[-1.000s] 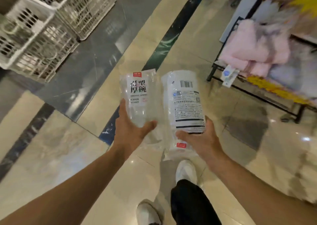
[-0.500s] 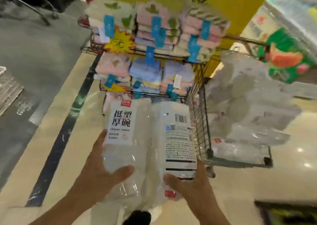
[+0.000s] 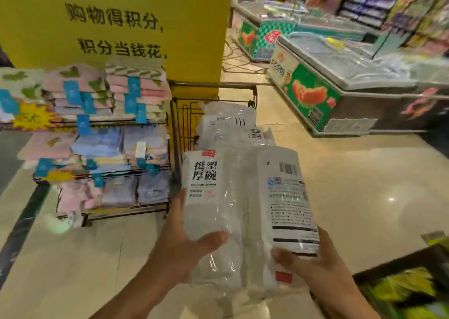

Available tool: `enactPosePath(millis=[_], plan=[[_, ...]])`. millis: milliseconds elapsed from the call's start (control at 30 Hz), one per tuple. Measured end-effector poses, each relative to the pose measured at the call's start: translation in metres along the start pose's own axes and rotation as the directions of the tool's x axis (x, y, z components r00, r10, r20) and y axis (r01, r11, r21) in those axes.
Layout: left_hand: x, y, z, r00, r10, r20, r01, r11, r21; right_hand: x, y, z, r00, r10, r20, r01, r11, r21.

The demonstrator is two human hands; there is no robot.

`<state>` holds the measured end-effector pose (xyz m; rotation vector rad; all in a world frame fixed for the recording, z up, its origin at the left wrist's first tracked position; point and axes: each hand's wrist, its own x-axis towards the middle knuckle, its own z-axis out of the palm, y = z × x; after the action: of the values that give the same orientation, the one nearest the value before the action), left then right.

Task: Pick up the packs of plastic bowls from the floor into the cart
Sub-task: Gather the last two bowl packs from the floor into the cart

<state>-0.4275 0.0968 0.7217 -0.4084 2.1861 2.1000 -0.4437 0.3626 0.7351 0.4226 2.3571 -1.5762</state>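
I hold two clear packs of plastic bowls side by side in front of me. My left hand [image 3: 179, 243] grips the left pack [image 3: 206, 197], which shows a white label with black characters. My right hand [image 3: 313, 265] grips the right pack [image 3: 286, 202], with its barcode side facing up. Just beyond them stands the wire cart [image 3: 213, 92], and several more bowl packs [image 3: 230, 126] lie in it. The held packs hide the cart's near side.
A wire rack of folded towels [image 3: 104, 134] stands left of the cart against a yellow pillar [image 3: 116, 24]. Chest freezers [image 3: 340, 85] line the right side. A dark display with yellow goods [image 3: 403, 289] sits at the lower right. Glossy tile floor [image 3: 364, 185] lies between.
My view has swung up and right from the floor to the cart. Both packs have stayed in my hands and come closer to the cart.
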Motion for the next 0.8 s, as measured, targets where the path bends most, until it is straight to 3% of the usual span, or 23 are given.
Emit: enactPosePath(millis=[267, 533, 800], plan=[[0.095, 0.059, 0.067, 0.965, 0.020, -0.261, -0.057, 0.989, -0.135, 0.137, -0.106, -0.075, 0.961, -0.136, 0.241, 0.144, 0.990, -0.015], [0.258, 0.125, 0.098, 0.925, 0.071, -0.373, -0.132, 0.981, -0.141, 0.304, -0.193, -0.097, 0.910, -0.206, 0.360, 0.217, 0.976, 0.012], [0.361, 0.130, 0.140, 0.819, -0.028, -0.573, -0.077, 0.985, -0.158, 0.469, -0.250, -0.106, 0.751, -0.270, 0.603, 0.403, 0.910, -0.095]])
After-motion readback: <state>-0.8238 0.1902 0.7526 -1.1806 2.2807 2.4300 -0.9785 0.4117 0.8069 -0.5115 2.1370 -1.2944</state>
